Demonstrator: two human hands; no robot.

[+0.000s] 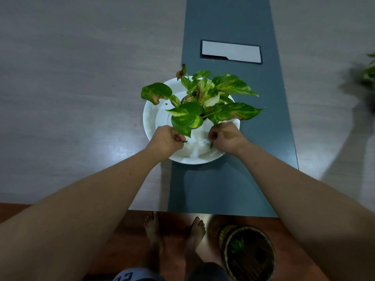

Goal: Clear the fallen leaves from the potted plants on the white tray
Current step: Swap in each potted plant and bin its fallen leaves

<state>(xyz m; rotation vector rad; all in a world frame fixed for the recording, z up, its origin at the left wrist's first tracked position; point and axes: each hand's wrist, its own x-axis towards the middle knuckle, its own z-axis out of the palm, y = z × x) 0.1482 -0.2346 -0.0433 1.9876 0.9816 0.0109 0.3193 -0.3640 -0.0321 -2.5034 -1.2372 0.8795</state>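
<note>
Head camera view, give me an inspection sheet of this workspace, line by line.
Surface: grey table with a dark centre strip and a closed hatch.
Job's things: white tray holding a potted plant, some leaves browned.
Clutter: nothing seen.
Grips: left hand and right hand over the tray's near side, each pinching a small leaf scrap.
Cables: nothing seen.
Surroundings: basket with green scraps on the wood floor; another plant, blurred, at the right edge.

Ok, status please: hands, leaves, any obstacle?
Left hand pinching leaf scrap. Right hand pinching another. White tray partly under overhanging plant.
</note>
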